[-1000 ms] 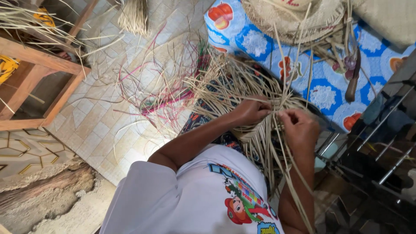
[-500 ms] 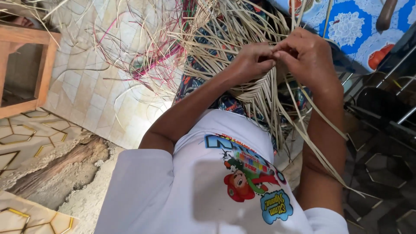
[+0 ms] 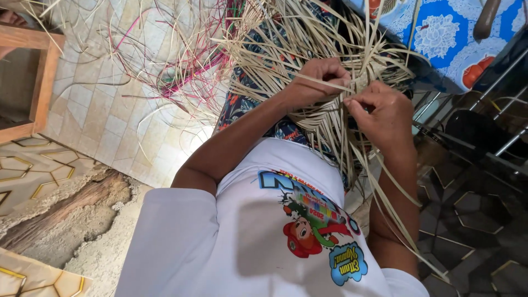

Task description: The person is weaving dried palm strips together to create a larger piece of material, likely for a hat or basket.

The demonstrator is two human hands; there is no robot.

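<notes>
Pale straw strips (image 3: 308, 49), likely light, springy and easily creased, fan over the person's lap, where the left hand (image 3: 316, 82) and right hand (image 3: 385, 113) each pinch one strip near the woven centre.

The straw strips (image 3: 324, 49) look dry, flat and matt, pale tan plant fibre with a slightly stiff, papery surface; a few loose strands (image 3: 187, 71) on the floor are dyed pink and green. The woven patch (image 3: 319, 118) beneath the left hand (image 3: 319, 80) and right hand (image 3: 382, 113) shows a tight, ribbed texture. The shirt (image 3: 220, 242) is soft white cloth with a smooth printed picture. The floor tiles (image 3: 88, 110) are pale and faintly glossy, their broken edge (image 3: 82, 220) rough cement. The frame (image 3: 44, 82) is bare matt wood. The floral cloth (image 3: 440, 38) is blue printed fabric.
</notes>
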